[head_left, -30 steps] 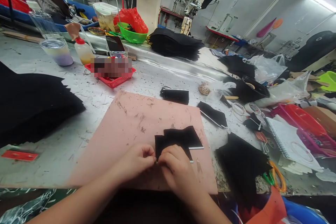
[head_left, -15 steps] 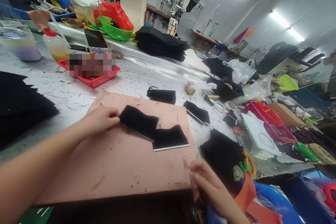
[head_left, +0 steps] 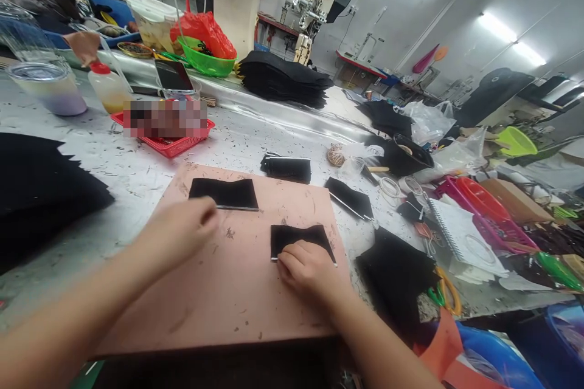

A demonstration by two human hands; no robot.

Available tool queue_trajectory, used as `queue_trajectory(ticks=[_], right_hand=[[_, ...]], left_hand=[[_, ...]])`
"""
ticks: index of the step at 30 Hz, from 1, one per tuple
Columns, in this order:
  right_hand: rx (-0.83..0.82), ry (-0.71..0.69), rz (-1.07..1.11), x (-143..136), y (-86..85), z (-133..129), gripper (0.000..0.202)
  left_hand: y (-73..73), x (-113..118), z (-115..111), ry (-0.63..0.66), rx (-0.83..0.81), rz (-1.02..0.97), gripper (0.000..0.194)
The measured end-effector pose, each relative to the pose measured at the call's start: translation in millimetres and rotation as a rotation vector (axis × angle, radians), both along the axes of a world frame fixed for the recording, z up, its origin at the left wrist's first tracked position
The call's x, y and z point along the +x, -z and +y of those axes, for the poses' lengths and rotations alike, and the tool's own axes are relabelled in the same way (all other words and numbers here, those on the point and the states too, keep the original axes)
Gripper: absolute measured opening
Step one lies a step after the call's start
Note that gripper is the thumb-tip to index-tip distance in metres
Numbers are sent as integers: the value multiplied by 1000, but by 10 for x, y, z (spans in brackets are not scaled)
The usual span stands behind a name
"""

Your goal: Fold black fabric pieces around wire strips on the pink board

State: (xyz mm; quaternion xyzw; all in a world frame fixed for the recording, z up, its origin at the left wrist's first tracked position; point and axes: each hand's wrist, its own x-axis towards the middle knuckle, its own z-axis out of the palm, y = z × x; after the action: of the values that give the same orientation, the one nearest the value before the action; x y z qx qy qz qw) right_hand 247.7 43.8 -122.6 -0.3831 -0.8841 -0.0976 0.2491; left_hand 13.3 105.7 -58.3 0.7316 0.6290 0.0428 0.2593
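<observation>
My right hand (head_left: 310, 273) is on the near edge of a small black fabric piece (head_left: 305, 233) with a white strip along that edge; its fingers are curled together there. Farther left, a second black fabric piece (head_left: 228, 191) lies flat near the back of the pinkish board (head_left: 219, 304), its pale edge toward me. My left hand (head_left: 182, 234), a little blurred, is closed just in front of that piece and overlaps its lower left corner. Whatever its fingers may hold is hidden.
Behind the board sits a small stack of black pieces (head_left: 287, 168); another black piece (head_left: 350, 197) lies right of it. Large black sheets (head_left: 396, 273) are at the right, by orange-handled scissors (head_left: 449, 292). More black sheets (head_left: 45, 194) lie left. A red basket (head_left: 171, 147) stands behind.
The left piece has moved up and left, off the right one, and lies straighter. My right hand has come from the board's front edge onto the right piece. My left hand has shifted slightly nearer me.
</observation>
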Motion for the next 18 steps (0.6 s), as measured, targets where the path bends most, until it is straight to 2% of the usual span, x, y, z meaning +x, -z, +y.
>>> queue_trajectory(ticks=[3,7,11,18], right_hand=[[33,-5,18,-42,-28,-24,25],[53,-2,62,-109,-143,-170,27],[42,-18,144,-134,-184,-252,22],[-190,-62,358,-106,-170,-283,11]], left_hand=[[235,309,-255,131,-158,-233,20],[441,572,-454,88,-384,-461,30],[454,634,-491,3,-497,-593,24],[483,612,-491,-74,-563,-668,23]])
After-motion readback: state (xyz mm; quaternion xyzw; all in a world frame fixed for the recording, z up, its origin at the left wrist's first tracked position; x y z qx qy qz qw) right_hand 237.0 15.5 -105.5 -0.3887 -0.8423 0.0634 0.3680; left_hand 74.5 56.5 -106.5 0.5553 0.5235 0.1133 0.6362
